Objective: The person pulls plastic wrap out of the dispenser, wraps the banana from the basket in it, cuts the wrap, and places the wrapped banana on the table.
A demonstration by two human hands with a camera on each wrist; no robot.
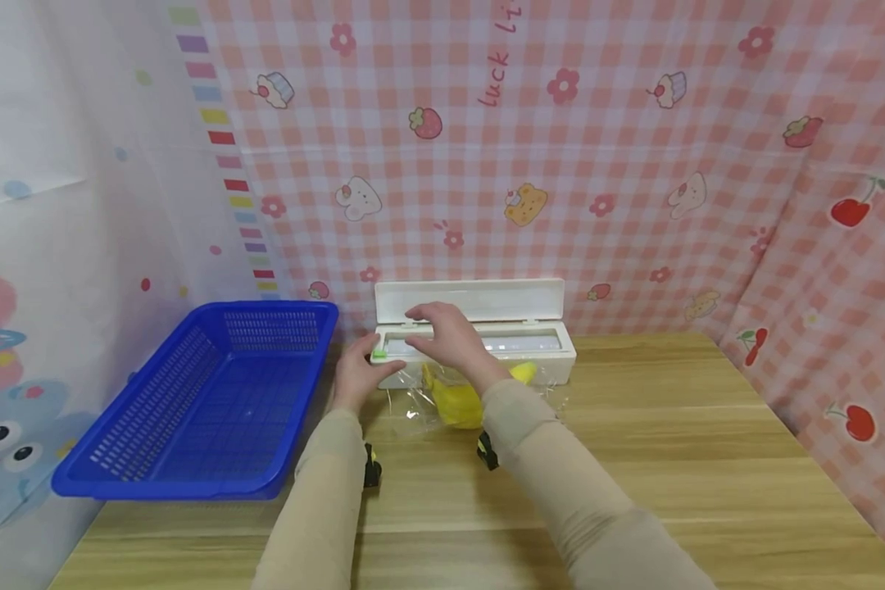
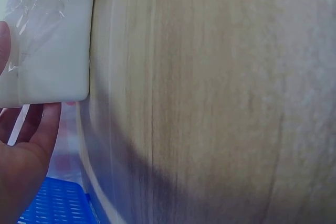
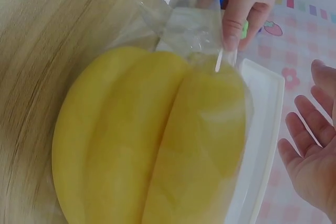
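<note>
Bananas (image 1: 457, 407): bagged, in front of white box (image 1: 553, 373) on surface (image 1: 708, 451)
Left grip (image 1: 356, 377): curled round the box's end
Right grip (image 1: 453, 336): spread, empty, over the box
Clear bag (image 1: 411, 403): possible creasing from lid (image 1: 509, 301) dropping on slack folds

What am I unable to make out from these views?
Head view: part of the bananas, behind the right arm.
Head view: part of the white box, behind the right hand.
Left wrist: part of the left hand, cut off by the left edge.
Right wrist: one end of the bananas, cut off by the bottom edge.
</note>
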